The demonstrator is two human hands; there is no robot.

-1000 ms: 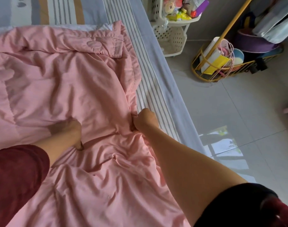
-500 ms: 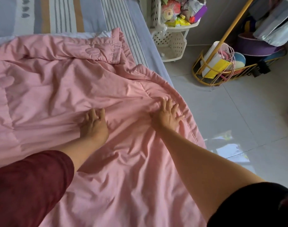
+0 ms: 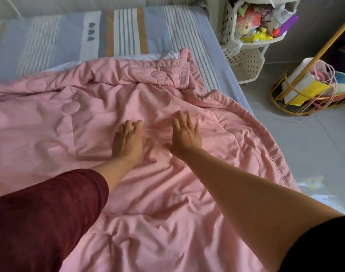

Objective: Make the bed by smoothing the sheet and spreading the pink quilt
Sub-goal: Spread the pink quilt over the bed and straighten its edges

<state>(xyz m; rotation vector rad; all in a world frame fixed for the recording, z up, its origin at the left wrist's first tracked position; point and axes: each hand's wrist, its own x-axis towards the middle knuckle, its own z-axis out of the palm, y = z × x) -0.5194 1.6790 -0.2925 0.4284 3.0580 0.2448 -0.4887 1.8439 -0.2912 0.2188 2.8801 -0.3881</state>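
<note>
Left hand [image 3: 128, 140] flat, right hand [image 3: 185, 134] fingers spread, both on 1 pink quilt [image 3: 167, 193]

Pale tiled floor [image 3: 314, 154], daylight glinting low on it. A white perforated trolley [image 3: 246, 65] crammed with packets stands against the grey wall [image 3: 308, 40], with a yellow wire basket [image 3: 285, 112] nearby.

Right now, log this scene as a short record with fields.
left hand: flat on the pink quilt, fingers straight
right hand: palm down, fingers spread, on or just above the quilt
pink quilt: wrinkled, far corner folded back
sheet: striped, bare at the bed's head
floor: white plastic rack, yellow wire basket
</note>
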